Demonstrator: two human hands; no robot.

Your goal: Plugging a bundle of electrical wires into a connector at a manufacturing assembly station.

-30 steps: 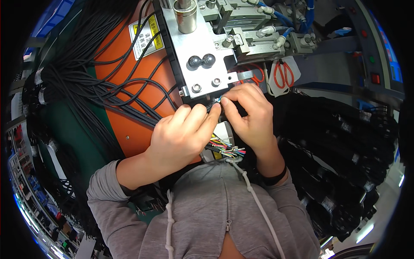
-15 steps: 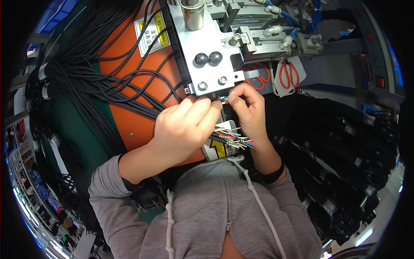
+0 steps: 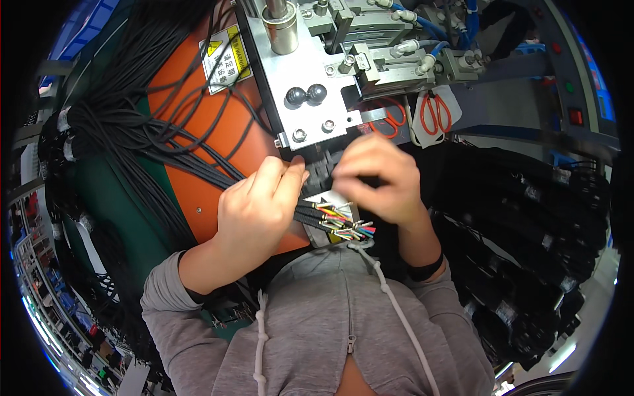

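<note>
My left hand [image 3: 257, 208] is below the front edge of a silver metal press block [image 3: 307, 115], thumb and fingers pinched together. What lies in that pinch is too small or hidden to name. To its right, my right hand [image 3: 386, 178] has bent fingers, smeared by motion, near the gap under the block. A dark metal fixture [image 3: 320, 173] shows between the two hands, partly blurred. Just below them lie black cables [image 3: 308, 213] whose stripped ends fan out into thin multicoloured wires [image 3: 347, 221].
Many black cables [image 3: 132, 125] run over an orange panel [image 3: 198, 152] at left. Pneumatic cylinders [image 3: 396, 69] with blue tubes stand behind. Red-handled scissors [image 3: 436, 113] lie at the right, above large dark bundles [image 3: 502, 231]. A warning label [image 3: 226, 59] sits on the panel.
Both hands have drawn back from under the press block toward me and moved apart. The small coloured wire ends between my fingertips no longer show there. The view has shifted slightly.
</note>
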